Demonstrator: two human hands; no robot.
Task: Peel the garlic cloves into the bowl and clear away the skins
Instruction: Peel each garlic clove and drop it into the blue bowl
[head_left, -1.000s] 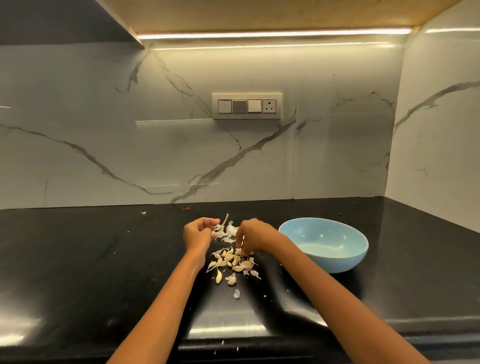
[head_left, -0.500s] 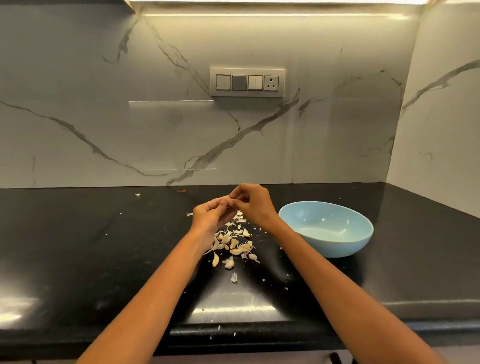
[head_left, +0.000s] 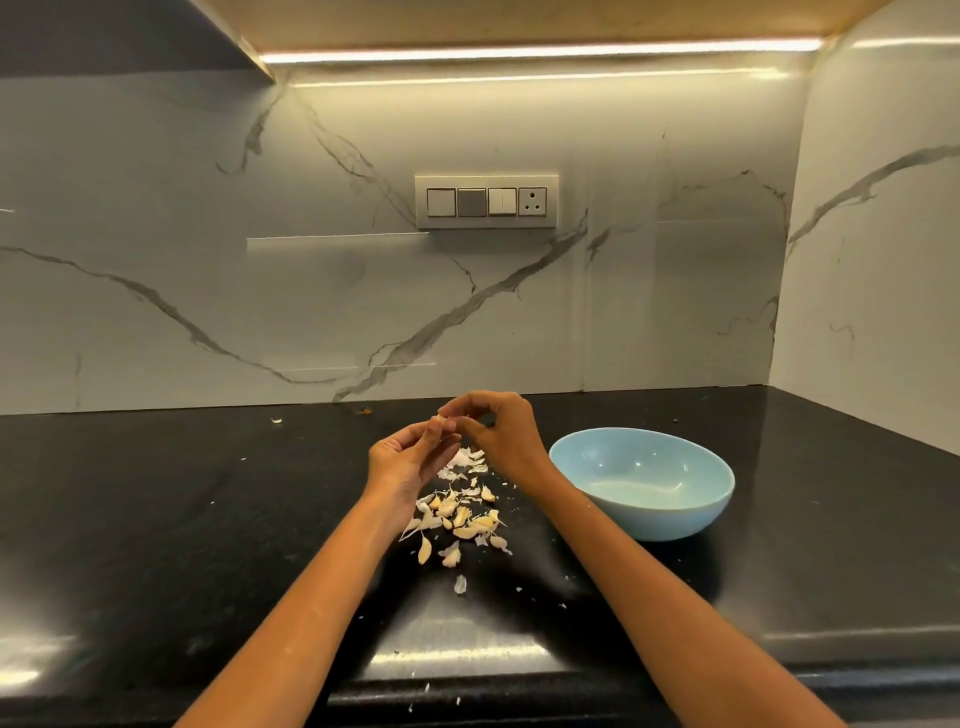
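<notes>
A small pale garlic clove (head_left: 442, 419) is held above the glossy black tabletop (head_left: 156, 519), pinched between the fingers of the left hand (head_left: 408, 457) and right hand (head_left: 496, 428). Below lies a scatter of cloves and papery white skins (head_left: 457, 512). The light-blue ceramic bowl (head_left: 642, 480) sits just right.
</notes>
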